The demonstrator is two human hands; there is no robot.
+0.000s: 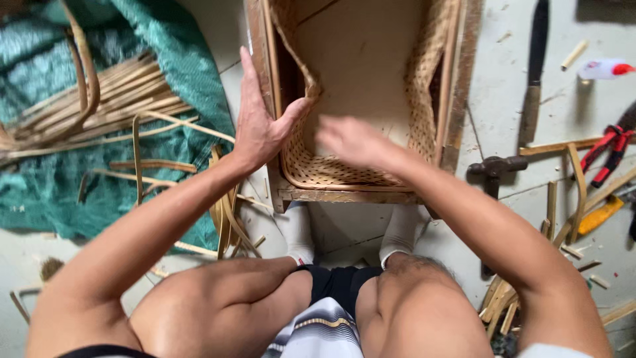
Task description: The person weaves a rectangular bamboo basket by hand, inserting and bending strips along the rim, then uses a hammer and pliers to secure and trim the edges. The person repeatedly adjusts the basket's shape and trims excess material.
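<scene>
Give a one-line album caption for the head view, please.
Left hand grips a wooden frame; right hand presses woven cane lining.

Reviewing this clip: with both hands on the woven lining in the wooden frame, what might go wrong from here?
1. The left hand grips the frame edge beside the buckled weave; pressing may crease or crack it.
2. The right hand is blurred, moving inside; rough cane ends could scrape fingers.
3. Loose cane strips and a hammer lie by the feet, a tripping hazard.

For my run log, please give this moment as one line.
left hand: grips wooden frame side | right hand: inside, on woven cane panel, blurred | hammer: on floor
</scene>
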